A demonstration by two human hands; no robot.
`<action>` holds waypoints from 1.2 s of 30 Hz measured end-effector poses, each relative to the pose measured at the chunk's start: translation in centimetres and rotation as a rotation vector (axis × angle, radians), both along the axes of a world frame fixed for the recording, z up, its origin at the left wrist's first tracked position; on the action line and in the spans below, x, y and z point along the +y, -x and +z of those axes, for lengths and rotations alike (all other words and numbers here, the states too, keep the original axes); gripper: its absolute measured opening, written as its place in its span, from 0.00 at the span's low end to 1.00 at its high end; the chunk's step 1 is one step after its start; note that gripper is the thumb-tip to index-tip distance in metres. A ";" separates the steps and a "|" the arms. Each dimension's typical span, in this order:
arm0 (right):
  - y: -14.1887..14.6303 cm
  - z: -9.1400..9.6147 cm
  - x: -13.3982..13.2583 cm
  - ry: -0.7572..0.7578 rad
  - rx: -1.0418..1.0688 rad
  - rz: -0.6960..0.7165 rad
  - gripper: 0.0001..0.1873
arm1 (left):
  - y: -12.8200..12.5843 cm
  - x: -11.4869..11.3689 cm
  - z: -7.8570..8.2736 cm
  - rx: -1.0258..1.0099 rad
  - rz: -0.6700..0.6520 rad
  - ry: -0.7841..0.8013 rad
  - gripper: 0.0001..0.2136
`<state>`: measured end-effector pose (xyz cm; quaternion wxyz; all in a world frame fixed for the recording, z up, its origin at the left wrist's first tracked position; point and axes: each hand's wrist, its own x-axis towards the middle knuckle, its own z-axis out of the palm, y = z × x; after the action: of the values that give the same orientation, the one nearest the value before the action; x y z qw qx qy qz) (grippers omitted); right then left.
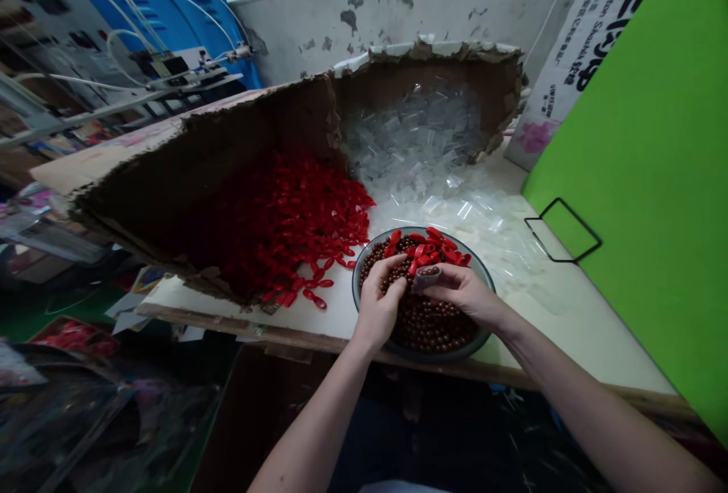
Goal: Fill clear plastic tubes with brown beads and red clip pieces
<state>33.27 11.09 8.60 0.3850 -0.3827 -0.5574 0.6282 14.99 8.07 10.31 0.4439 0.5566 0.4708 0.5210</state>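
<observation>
Right hand (471, 296) pinching clear pouch (424, 280), left hand (378, 305) curled, hold unclear, beads (433, 330) partly hidden

Before me on the table (603, 341), under my hands (463, 292), sits a bowl (437, 355) of beads (435, 328) with plastic pieces (435, 248) at its far side, while left of it a pile (301, 208) spills from a box (273, 117), plastic sleeves (415, 140) heap behind, and a board (637, 174) stands right.

Peeling grey-white wall (421, 11), dim green floor (94, 309)
</observation>
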 end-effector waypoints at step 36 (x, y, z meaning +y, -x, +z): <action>-1.5 10.8 2.0 -0.453 -0.778 0.437 0.10 | 0.7 0.5 3.2 -0.286 -0.452 0.456 0.15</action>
<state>34.80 13.04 19.39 0.0813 -0.3699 -0.8492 0.3680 14.32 8.56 13.47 0.7225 0.4548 0.3729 0.3636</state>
